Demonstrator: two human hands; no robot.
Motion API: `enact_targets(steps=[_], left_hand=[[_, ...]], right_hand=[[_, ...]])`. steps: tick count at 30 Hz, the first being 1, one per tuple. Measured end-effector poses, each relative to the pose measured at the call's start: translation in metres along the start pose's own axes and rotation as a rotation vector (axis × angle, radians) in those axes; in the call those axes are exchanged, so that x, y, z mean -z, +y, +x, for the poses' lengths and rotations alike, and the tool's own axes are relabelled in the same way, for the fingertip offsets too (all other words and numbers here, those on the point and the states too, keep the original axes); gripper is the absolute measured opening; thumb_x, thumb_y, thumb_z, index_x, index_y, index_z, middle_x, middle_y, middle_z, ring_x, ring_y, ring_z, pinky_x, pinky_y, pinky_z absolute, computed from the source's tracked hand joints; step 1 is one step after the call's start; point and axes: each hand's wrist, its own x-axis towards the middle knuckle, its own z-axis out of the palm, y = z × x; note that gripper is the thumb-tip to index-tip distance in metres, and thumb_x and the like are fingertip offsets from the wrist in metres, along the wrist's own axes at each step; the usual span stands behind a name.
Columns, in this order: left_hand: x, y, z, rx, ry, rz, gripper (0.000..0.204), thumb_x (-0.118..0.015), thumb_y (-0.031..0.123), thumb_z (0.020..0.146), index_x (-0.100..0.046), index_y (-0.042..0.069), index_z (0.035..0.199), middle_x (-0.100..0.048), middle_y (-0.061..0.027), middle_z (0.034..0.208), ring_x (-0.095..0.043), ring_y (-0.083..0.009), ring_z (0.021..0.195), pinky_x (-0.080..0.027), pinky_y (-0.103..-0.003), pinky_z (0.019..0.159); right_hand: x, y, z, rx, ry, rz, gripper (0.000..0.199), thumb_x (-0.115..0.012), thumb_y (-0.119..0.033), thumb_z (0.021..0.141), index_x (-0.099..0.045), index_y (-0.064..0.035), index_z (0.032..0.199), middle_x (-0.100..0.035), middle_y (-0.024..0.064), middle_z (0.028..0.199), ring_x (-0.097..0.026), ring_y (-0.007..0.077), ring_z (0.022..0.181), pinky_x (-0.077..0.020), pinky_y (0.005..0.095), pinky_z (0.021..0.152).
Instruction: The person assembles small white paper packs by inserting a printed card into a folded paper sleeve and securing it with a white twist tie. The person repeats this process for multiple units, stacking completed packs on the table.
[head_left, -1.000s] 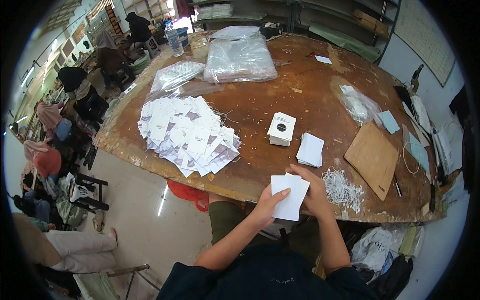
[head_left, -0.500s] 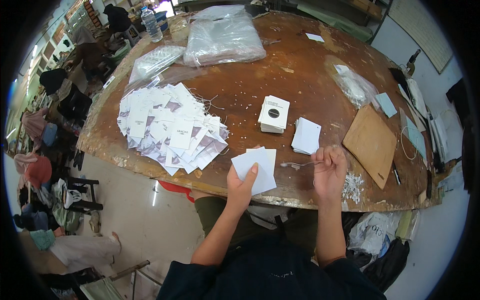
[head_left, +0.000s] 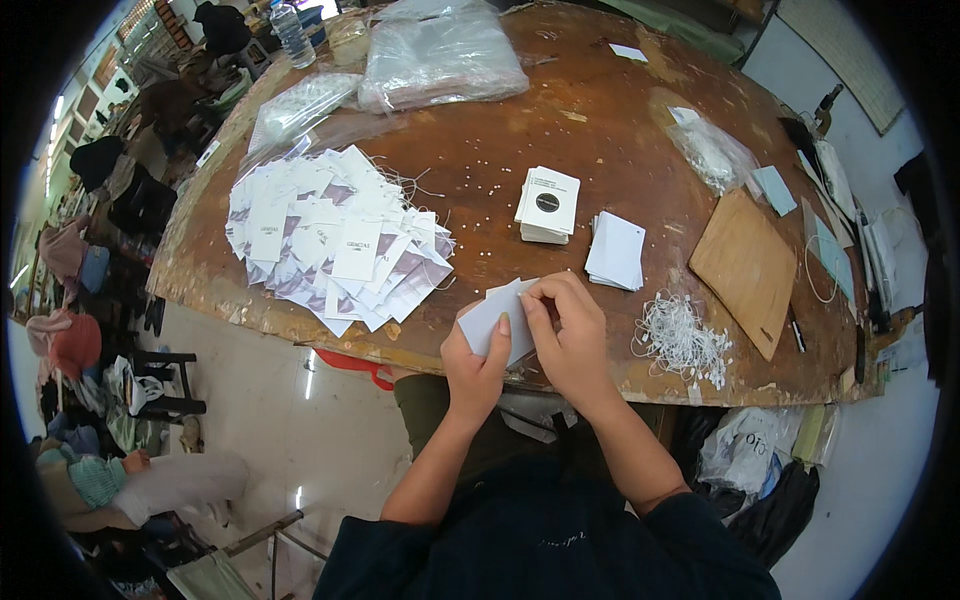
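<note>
My left hand (head_left: 472,360) is closed around a few white paper tags (head_left: 490,316), its thumb pressed flat across the top one. Against the upper right corner of these tags, my right hand (head_left: 572,335) pinches with thumb and forefinger. The white tag string seen there half a second ago is now mostly hidden by the fingers. To the right lies a loose heap of white tag strings (head_left: 685,337). Beyond my hands stand a stack of printed cards with a black circle (head_left: 548,200) and a stack of plain white cards (head_left: 615,252).
A large heap of strung tags (head_left: 335,245) covers the table's left part. Clear plastic packs (head_left: 440,60) lie behind it. At the right are a wooden board (head_left: 745,270), a pen (head_left: 797,330) and a plastic bag (head_left: 712,155). Other people sit far left.
My right hand has moved left from above the string heap to the tags' corner, bringing a string. The tags in my left hand are now tilted and closer together. The view has shifted slightly.
</note>
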Motion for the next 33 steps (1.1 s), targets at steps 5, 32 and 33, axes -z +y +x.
enact_targets(steps=[5,32,33], left_hand=[[-0.002,0.003,-0.003,-0.153,-0.028,0.138,0.029,-0.066,0.011,0.091,-0.061,-0.003,0.115,-0.069,-0.0160,0.102,-0.067,-0.0201,0.088,-0.053,-0.033,0.077],[0.069,0.008,0.059,-0.508,0.003,0.947,0.037,-0.074,0.022,0.083,-0.066,0.009,0.117,-0.054,-0.0138,0.136,-0.046,-0.0365,0.128,-0.036,-0.049,0.104],[0.068,0.008,0.057,-0.505,-0.007,0.919,0.036,-0.074,0.020,0.082,-0.067,0.008,0.115,-0.054,-0.0143,0.135,-0.047,-0.0367,0.127,-0.037,-0.048,0.105]], right_hand=[[-0.002,-0.001,0.001,0.036,-0.001,-0.039,0.007,-0.060,-0.003,0.093,-0.059,0.0038,0.092,-0.058,0.0116,0.087,-0.055,0.0201,0.070,-0.0454,0.0300,0.063],[0.058,0.079,0.115,-0.010,-0.424,-0.641,0.058,-0.077,-0.042,0.080,-0.065,-0.0084,0.126,-0.050,0.0182,0.144,-0.045,0.0366,0.134,-0.0372,0.0439,0.111],[0.058,0.080,0.116,0.009,-0.420,-0.638,0.058,-0.077,-0.042,0.080,-0.065,-0.0086,0.126,-0.050,0.0184,0.144,-0.045,0.0363,0.134,-0.0372,0.0438,0.111]])
